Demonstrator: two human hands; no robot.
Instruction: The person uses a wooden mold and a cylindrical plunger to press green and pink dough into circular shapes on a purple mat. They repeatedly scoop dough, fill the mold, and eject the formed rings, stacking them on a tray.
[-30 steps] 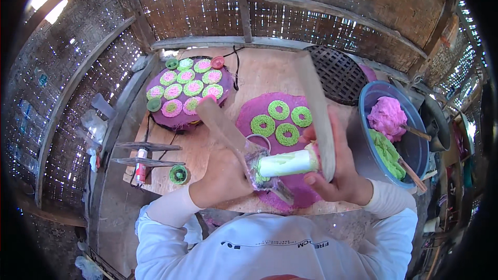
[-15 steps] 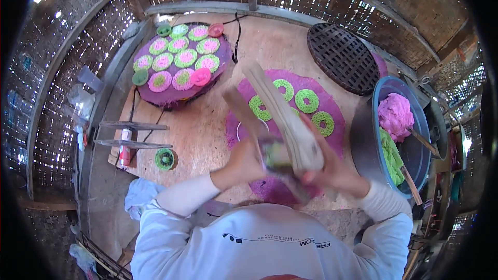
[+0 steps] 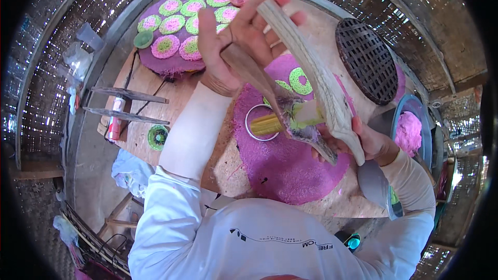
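A wooden hand press [image 3: 316,72] with two long arms is held up over the middle purple mat [image 3: 290,176]. Between its arms sits a short cylinder [image 3: 267,124], yellowish and smeared green. My right hand [image 3: 368,140] grips the near end of the press. My left hand [image 3: 244,36] is raised at the far ends of the arms, fingers spread, palm by the darker arm's tip. Green noodle-like rings [image 3: 300,81] lie on the mat, partly covered by the press. A thin white ring [image 3: 248,123] shows around the cylinder; whether it rests on the mat, I cannot tell.
A round tray [image 3: 168,62] at the back left bears several pink and green rings and small bowls. A dark woven tray [image 3: 365,59] lies at the back right. The blue tub [image 3: 426,124] on the right holds pink dough [image 3: 408,134]. A green cup [image 3: 157,137] stands at left.
My left hand has moved from the press's near part up to the far ends of its arms and opened. My right hand still holds the press, which has shifted right. The view has tilted.
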